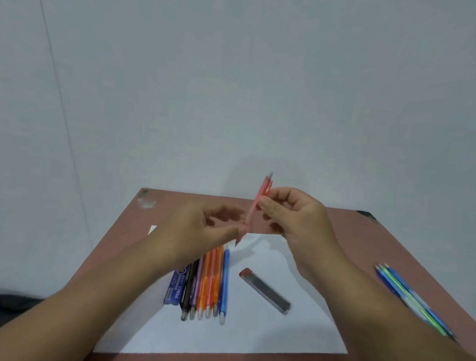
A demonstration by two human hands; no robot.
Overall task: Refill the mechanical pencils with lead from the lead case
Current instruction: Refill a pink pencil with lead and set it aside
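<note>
Above table (340, 238), pink pencil (258, 201) between fingers (266, 203).

lead case (264, 291) right of pencil row (208, 282)

Pink pencil (253, 209) aloft; lead case (265, 291) flat.

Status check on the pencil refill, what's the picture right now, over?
Both hands up: right hand and left hand pinch the pink mechanical pencil. Lead case lies on white paper. Nothing in the way.
</note>
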